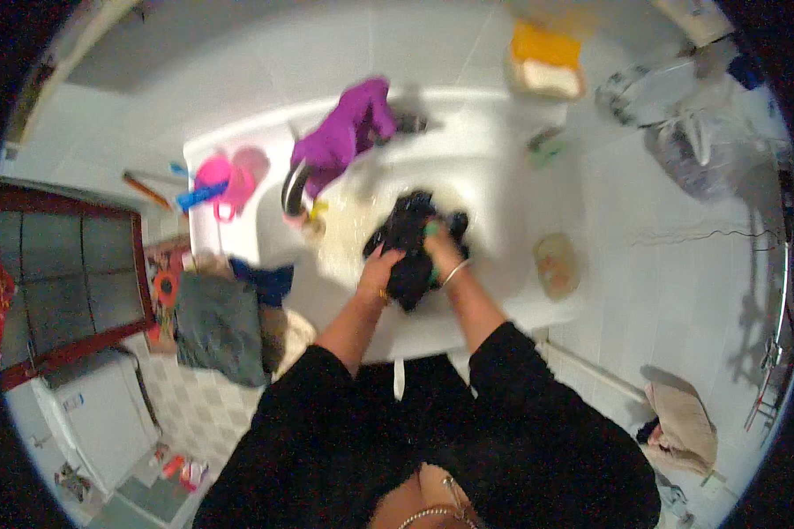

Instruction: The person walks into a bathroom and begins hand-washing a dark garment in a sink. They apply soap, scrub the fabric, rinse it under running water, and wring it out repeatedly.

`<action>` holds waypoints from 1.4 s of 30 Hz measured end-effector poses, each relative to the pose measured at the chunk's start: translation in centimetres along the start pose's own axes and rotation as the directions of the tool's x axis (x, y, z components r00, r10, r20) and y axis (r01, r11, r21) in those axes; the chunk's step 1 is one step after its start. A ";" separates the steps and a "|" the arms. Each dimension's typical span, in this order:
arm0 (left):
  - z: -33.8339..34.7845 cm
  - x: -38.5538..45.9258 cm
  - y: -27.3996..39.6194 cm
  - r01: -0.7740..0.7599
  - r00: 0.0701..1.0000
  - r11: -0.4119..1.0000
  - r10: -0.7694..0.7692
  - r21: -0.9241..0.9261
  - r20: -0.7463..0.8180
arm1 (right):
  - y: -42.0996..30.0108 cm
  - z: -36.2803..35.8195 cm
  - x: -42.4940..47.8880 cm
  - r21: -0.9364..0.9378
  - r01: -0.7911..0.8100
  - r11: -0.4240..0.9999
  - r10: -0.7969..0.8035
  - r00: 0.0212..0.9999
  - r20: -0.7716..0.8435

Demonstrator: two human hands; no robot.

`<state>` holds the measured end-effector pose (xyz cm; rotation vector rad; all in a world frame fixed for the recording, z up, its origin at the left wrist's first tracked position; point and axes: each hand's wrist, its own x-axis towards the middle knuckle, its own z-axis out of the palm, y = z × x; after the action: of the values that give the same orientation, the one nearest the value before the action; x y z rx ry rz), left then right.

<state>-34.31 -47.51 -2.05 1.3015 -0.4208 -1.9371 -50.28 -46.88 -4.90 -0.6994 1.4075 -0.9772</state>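
Observation:
In the middle of a white sink (516,205), a bunched black cloth (410,278) looks wet over cloudy, pale water (344,231). My left hand (380,268) grips its left side, the thumb lying on top. From the right, my right hand (442,250) is closed on the same cloth. Small green patches show at the right hand; blur hides what they belong to. A purple cloth (344,135) drapes over the sink's back left part, beside a dark, striped curved object (296,188).
Left on the sink stand a pink mug (223,182) and a blue-handled item (203,196). A soap dish (557,264) sits on the right ledge, a small green object (546,149) behind it. Grey cloth (218,324) hangs at left; a plastic bag (695,152) hangs at right.

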 end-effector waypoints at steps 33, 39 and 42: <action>4.5 -2.8 8.9 0.147 0.986 0.989 -0.145 -0.022 0.078 | -3.8 -1.8 1.4 0.593 -0.168 0.787 0.237 0.971 -0.039; -1.1 2.1 4.4 -0.318 0.944 0.552 0.264 0.771 0.200 | -10.0 -5.2 -0.7 -0.129 0.306 0.943 -0.332 0.890 -0.312; -6.9 5.1 -1.5 -0.395 0.873 0.384 0.439 0.834 0.212 | -9.0 -1.6 0.1 -0.741 0.454 0.496 -0.609 0.790 0.076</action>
<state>-29.79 -49.34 -9.23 1.5878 -1.7139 -1.2024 -53.10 -50.91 2.76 -1.7929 1.8221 -0.9398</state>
